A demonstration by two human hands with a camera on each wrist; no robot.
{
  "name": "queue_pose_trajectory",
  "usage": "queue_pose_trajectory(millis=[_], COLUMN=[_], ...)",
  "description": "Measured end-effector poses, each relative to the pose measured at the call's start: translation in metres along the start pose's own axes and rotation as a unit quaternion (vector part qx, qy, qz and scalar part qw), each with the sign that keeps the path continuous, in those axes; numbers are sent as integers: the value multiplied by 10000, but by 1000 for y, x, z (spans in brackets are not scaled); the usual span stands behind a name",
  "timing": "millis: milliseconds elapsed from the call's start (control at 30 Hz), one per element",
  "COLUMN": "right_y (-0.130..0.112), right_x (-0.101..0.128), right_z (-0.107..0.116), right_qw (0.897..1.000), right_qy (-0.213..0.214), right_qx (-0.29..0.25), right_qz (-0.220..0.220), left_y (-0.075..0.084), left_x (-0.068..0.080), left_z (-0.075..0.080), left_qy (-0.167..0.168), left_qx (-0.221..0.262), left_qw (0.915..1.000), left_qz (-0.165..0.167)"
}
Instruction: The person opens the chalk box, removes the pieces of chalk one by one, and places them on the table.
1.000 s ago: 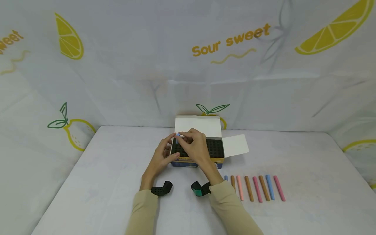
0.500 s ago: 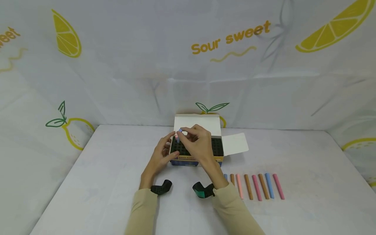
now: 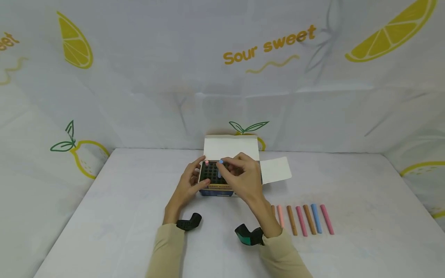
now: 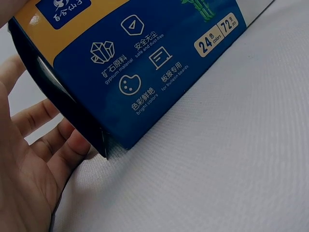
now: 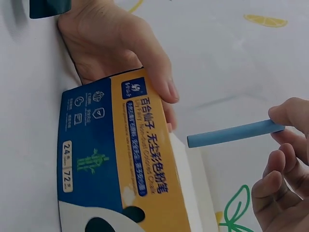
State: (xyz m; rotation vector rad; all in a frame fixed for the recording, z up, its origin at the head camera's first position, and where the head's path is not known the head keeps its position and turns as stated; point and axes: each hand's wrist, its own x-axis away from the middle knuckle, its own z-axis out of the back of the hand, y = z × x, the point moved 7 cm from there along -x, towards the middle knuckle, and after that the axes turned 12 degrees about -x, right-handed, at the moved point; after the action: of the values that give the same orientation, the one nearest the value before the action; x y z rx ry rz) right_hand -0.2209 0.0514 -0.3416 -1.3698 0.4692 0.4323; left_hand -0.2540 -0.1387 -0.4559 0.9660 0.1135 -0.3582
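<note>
A chalk box (image 3: 219, 192), blue and yellow, sits at the back middle of the table, its top folded open on a black insert full of holes. My left hand (image 3: 187, 186) grips its left end, thumb at the front corner and fingers along the side. Between thumb and index finger, my right hand (image 3: 246, 179) pinches one end of a blue chalk stick (image 5: 231, 134). That stick points down over the insert in the head view, and its lower end is free in the right wrist view. One pink chalk stick (image 3: 206, 163) stands in the far left corner of the insert.
Loose chalk sticks lie in a row right of my right forearm, among them a brown one (image 3: 292, 220), a blue one (image 3: 316, 218) and a rose one (image 3: 327, 219). The box's white lid (image 3: 231, 146) stands up behind, and a side flap (image 3: 276, 170) sticks out right.
My right hand has shifted right from the insert's far left corner, carrying the blue chalk stick. The pink stick in that corner has come into sight. My left hand stays at the box.
</note>
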Motion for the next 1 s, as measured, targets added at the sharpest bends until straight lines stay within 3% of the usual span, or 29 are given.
queue_pose_trajectory(millis=[500, 1000], right_y=[-18, -22], right_x=[14, 20], right_z=[44, 81], right_qw=[9993, 9986], right_qy=[113, 144], right_qx=[115, 501], right_qz=[339, 74], left_y=[1, -1], left_x=[1, 1], left_z=[0, 0], left_qy=[20, -2], left_qx=[-68, 35], left_qw=[10000, 10000], left_qz=[-32, -21])
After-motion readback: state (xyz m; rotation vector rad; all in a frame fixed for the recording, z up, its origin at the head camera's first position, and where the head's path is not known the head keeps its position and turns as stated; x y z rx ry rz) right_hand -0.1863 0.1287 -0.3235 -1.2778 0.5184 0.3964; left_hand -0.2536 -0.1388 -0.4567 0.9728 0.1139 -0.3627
